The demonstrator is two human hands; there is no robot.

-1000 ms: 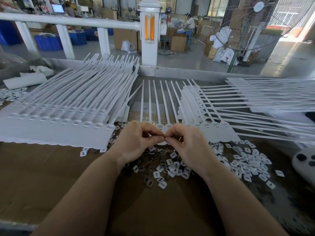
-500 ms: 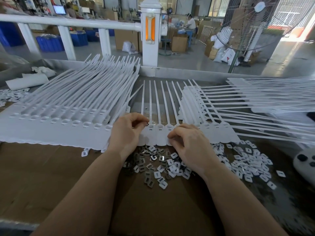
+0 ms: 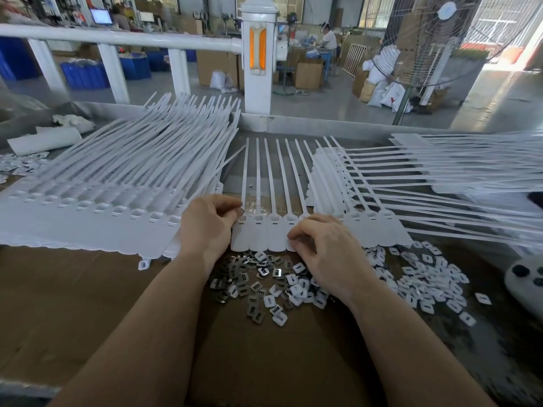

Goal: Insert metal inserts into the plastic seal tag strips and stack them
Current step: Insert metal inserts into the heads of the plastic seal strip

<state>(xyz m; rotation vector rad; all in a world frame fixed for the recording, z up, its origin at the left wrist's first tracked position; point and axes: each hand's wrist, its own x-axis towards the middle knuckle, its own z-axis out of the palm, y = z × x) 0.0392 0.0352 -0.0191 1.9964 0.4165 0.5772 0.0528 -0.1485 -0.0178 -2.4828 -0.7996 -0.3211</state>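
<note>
The seal tag strip (image 3: 273, 230) lies flat on the cardboard between both hands, its flat tag heads toward the person and its long thin tails running straight away toward the railing — that is its long axis. The left hand (image 3: 210, 223) pinches at the leftmost head's slot, probably seating an insert, though the fingertips hide it. The right hand (image 3: 321, 245) rests curled fingertips on the heads, pressing them flat. The metal inserts (image 3: 252, 284) lie heaped just below (mixed with white caps). The strip looks light and floppy — best lifted by the joined heads.
</note>
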